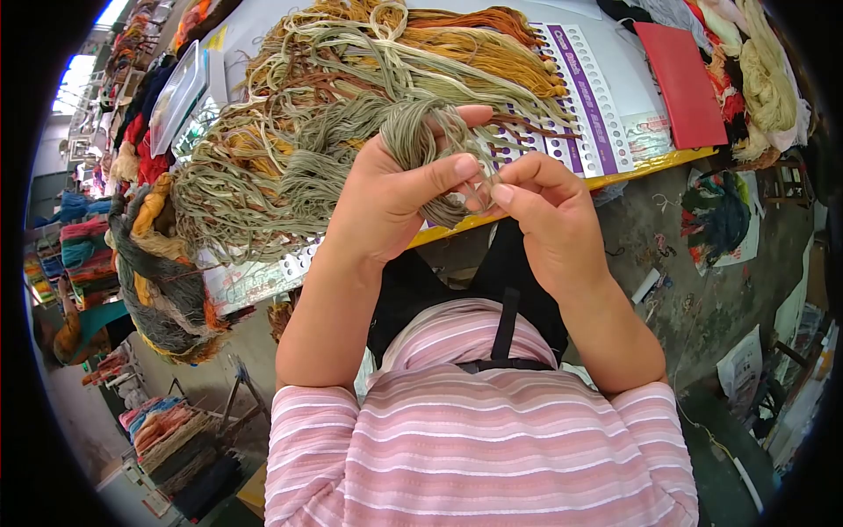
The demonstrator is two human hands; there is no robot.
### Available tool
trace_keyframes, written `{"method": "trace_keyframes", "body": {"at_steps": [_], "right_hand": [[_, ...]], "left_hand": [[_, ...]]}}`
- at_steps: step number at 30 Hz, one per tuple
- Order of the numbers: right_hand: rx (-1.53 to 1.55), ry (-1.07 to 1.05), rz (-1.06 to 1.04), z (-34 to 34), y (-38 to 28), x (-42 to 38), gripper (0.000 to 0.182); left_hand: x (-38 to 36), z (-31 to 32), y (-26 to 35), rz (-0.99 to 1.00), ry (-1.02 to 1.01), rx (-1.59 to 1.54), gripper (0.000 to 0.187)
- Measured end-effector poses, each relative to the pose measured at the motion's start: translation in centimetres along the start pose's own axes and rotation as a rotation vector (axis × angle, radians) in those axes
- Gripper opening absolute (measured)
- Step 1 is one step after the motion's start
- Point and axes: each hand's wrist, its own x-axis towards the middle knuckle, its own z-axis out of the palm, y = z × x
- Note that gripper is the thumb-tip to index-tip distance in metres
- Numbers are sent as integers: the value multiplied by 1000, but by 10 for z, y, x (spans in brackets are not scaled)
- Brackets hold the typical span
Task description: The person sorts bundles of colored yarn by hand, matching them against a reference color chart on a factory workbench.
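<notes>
A looped hank of grey-green embroidery thread (411,132) hangs over my left hand (408,180), whose thumb and fingers are closed on it. Close by on the right, my right hand (540,198) pinches a few strands of the same thread between thumb and forefinger. Both hands are just above the table's near edge. Behind and left of them spreads a big pile of thread (290,167) in grey-green, brown, cream and gold. Purple-and-white cards with punched holes (584,105) lie partly under the thread ends, right of my hands.
A red folder (680,86) lies on the table's right side, next to cream and black hanks (764,79). Dark grey and orange hanks (162,272) drape over the left corner. A clear plastic tray (176,97) is at the left. Coloured thread hangs on a rack (180,439) lower left.
</notes>
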Motion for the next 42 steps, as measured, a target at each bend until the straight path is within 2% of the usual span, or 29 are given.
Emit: {"method": "trace_keyframes", "body": {"at_steps": [2,5,6,9,10,11,12,13,14,15,17,19,21,22,23,25,28,30,31,32,33,35,36,37,40,42], "right_hand": [[27,21,21,0,0,-1,3],[54,119,-59,6,1,1,3],[67,54,-23,4,0,3,3],[12,-177,113,-14,-15,5,5],[-69,-275,182,-19,-31,2,6],[-152,-370,250,-30,-44,-2,8],[-165,-398,215,-59,-57,-6,10],[-179,-423,177,-92,-73,-13,12],[-7,-220,101,-120,-92,-26,12],[147,-35,-8,-147,-112,-39,12],[204,87,-75,-222,-163,-76,8],[155,353,-100,-285,-200,-123,9],[61,506,-59,-320,-233,-156,10],[75,571,-95,-347,-256,-172,11],[87,635,-131,-375,-278,-188,13],[154,689,-185,-512,-346,-271,16],[-78,1083,-608,-527,-382,-321,14],[-252,981,-553,-430,-337,-239,23],[-338,968,-470,-353,-294,-176,35],[-406,874,-362,-286,-253,-124,38],[-370,781,-290,-237,-214,-84,36],[-556,504,-159,-185,-149,-32,24],[-579,520,-85,-170,-119,-11,22],[-739,466,31,-148,-98,5,22],[-918,271,60,-136,-44,39,22],[-980,277,39,-137,-20,47,19]], "left_hand": [[0,3,0,-1,27,-16,55],[3,7,-1,28,79,-100,60],[4,8,0,43,97,-137,62],[6,-23,8,-230,-316,-314,68],[4,-35,7,-263,-376,-192,71],[4,-54,16,-174,-541,53,52],[1,-74,25,-105,-533,183,36],[-4,-101,36,-40,-396,229,22],[-9,-130,49,11,-259,251,12],[-15,-159,66,41,-125,250,18],[-31,-202,103,5,207,33,20],[-38,-243,131,-15,351,9,16],[-32,-247,149,15,484,101,15],[-26,-254,161,30,522,52,15],[-26,-285,177,87,540,-63,15],[-23,-346,209,205,562,-297,16],[-19,-335,212,280,123,-535,15],[9,-207,164,382,411,-270,18],[21,-167,129,294,265,-332,26],[34,-152,90,151,154,-362,32],[39,-59,64,28,388,-124,36],[60,-28,10,-343,-43,-38,41],[66,-11,-14,-413,-40,3,39],[71,2,-36,-483,-36,46,37],[80,22,-74,-518,61,211,26],[84,26,-82,-511,91,283,22]]}}
